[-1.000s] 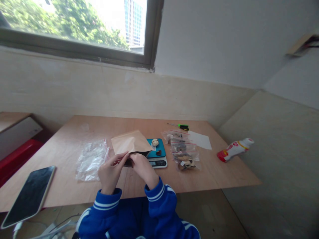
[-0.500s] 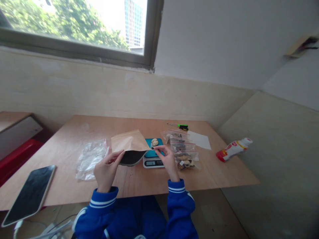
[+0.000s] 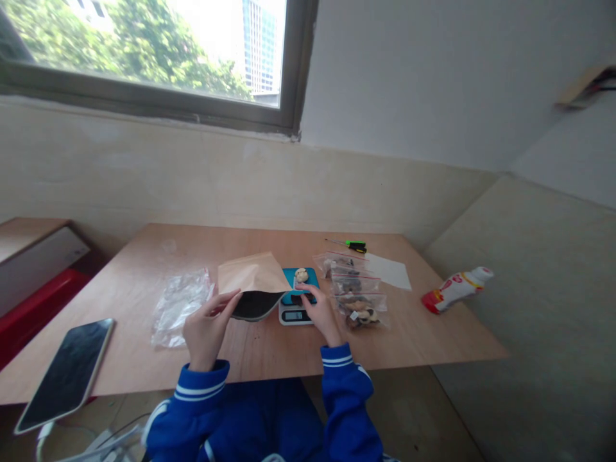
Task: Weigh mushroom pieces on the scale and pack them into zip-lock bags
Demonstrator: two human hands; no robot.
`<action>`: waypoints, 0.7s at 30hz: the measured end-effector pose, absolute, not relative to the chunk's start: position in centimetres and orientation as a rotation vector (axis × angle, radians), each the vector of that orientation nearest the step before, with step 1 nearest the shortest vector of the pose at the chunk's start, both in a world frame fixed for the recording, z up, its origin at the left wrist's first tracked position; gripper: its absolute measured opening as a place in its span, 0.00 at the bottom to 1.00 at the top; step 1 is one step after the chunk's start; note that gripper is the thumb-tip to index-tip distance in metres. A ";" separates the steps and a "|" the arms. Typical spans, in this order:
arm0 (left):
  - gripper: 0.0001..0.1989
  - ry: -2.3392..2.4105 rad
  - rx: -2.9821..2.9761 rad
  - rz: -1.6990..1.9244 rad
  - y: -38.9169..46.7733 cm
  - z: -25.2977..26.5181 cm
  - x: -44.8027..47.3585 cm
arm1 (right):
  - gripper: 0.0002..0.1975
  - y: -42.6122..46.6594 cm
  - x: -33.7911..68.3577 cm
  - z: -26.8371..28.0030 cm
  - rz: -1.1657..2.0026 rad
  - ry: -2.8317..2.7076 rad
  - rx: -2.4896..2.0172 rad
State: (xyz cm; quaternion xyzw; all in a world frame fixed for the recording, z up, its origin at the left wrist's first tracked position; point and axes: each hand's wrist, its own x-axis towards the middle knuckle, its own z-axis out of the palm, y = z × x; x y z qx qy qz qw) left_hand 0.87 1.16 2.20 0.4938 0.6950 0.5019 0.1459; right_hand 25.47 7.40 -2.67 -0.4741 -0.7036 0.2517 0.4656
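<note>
A brown paper bag (image 3: 253, 273) lies tilted with its dark inner mouth towards me. My left hand (image 3: 209, 324) is closed, pinching the left edge of that mouth between thumb and fingers. Just right of the mouth, my right hand (image 3: 320, 314) is over a kitchen scale (image 3: 294, 316) with a blue top and a small display. Its thumb and fingertips are closed around a small dark piece (image 3: 296, 299), whose kind I cannot make out. A pale round piece, like a dried mushroom (image 3: 301, 275), rests on the scale's blue top.
Right of the scale lie several zip bags (image 3: 363, 311) of dried pieces. Behind them are a green-and-black screwdriver (image 3: 355, 244) and white paper (image 3: 389, 272). A red-and-white bottle (image 3: 457, 290) lies farther right. Clear plastic bags (image 3: 180, 308) and a tablet (image 3: 67, 372) are left.
My right hand has moved slightly down from the bag's corner, and a dark piece now shows at its fingertips. My left hand keeps its hold on the bag. The view has shifted slightly.
</note>
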 end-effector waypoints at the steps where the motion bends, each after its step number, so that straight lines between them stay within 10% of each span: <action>1: 0.11 1.994 1.425 1.442 1.2 2.2 0.9 | 0.12 7.3 25.7 -2.2 0.587 -1.723 -1.166; 21: 0.12 1.966 1.434 1.474 1.1 2.3 1.2 | 0.13 4.7 23.8 1.5 0.606 -1.772 -1.146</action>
